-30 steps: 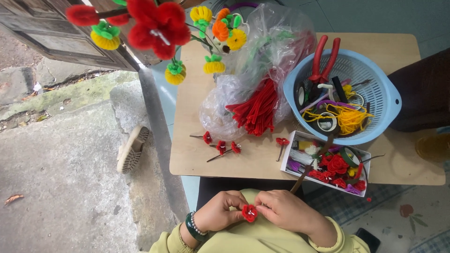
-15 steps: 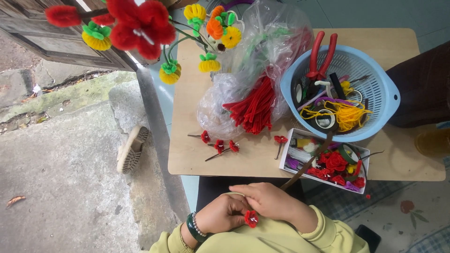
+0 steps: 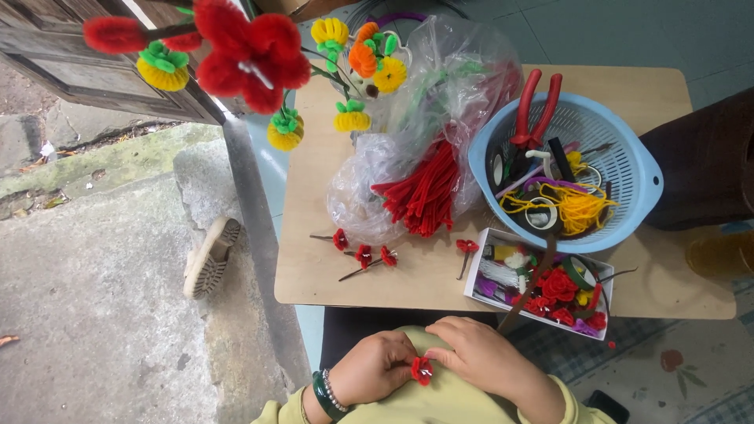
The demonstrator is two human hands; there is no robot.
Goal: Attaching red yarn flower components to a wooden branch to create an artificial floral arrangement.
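Small red flower (image 3: 422,370) pinched between fingertips of left hand (image 3: 375,367) and right hand (image 3: 481,357), held at lap, just below desk (image 3: 314,267) edge. Flower head seemingly formed, stem not seen. Three finished red flowers (image 3: 363,253) laid on desk. More stored in box (image 3: 542,284). Red stems (image 3: 424,192) left unused in bag, beside basket (image 3: 638,169).

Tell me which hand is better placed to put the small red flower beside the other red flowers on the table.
Probably the left hand. Both hands pinch the small red flower, but the finished red flowers lie on the table toward the person's left, while the right hand sits below the white box.
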